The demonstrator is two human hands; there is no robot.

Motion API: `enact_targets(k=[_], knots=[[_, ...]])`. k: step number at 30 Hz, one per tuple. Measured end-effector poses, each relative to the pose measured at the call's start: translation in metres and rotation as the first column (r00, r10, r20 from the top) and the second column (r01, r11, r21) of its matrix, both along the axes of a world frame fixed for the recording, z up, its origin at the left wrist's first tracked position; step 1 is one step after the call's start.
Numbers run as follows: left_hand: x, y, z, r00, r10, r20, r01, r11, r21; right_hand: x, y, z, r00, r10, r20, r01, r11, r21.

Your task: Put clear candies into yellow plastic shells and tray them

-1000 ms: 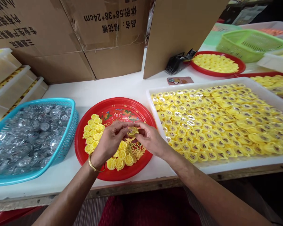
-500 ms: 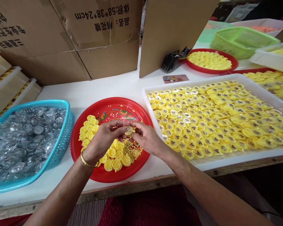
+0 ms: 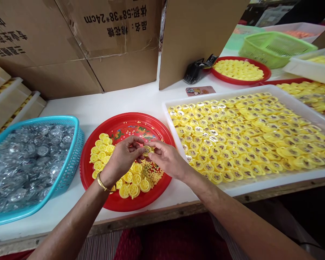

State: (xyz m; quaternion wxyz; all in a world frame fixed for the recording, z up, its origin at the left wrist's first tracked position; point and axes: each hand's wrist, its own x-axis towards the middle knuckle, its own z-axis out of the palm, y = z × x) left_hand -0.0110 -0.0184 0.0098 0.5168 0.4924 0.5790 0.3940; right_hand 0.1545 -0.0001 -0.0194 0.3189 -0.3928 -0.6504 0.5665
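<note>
Over a round red tray (image 3: 154, 196), my left hand (image 3: 126, 153) and my right hand (image 3: 168, 159) meet at one small round yellow plastic piece (image 3: 147, 151) with a clear top and a dark picture inside. Fingers of both hands are closed on its edges. Below them in the tray lie open yellow cup-like pieces (image 3: 134, 189) and a scatter of tiny yellow beads (image 3: 154, 173). A gold bracelet (image 3: 101, 182) circles my left wrist. My fingers partly cover the held piece.
At left stands a blue basket (image 3: 77, 144) of clear domed plastic parts (image 3: 43, 150). A white tray (image 3: 166, 115) full of finished-looking yellow pieces fills the right. Behind are cardboard boxes (image 3: 124, 72), a black tape dispenser (image 3: 197, 70), a pink card (image 3: 200, 91) and a green basket (image 3: 276, 47).
My hands stay together on the piece; their fingers have shifted slightly around it, and more of its picture face shows. The whole view has moved a little.
</note>
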Motion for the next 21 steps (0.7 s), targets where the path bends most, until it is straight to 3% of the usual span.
enact_targets(k=[5,11,17,21], knots=[[0.003,-0.002,0.0,0.996,-0.005,-0.093,0.005,1.0,0.005,0.0,0.0,0.004,0.991,-0.059,-0.122,0.042,0.99,-0.138],[0.005,-0.008,0.001,0.977,-0.096,-0.188,0.099,0.995,0.006,0.001,-0.001,0.007,0.979,-0.063,-0.192,0.042,0.993,-0.113],[0.016,-0.016,-0.004,0.931,0.056,-0.36,0.026,0.976,0.218,0.002,0.0,0.007,0.967,-0.123,-0.223,0.095,0.986,-0.134],[0.022,-0.018,-0.008,0.965,0.092,-0.244,-0.064,0.991,0.12,0.003,-0.006,0.014,0.959,-0.123,-0.256,0.072,0.977,-0.199]])
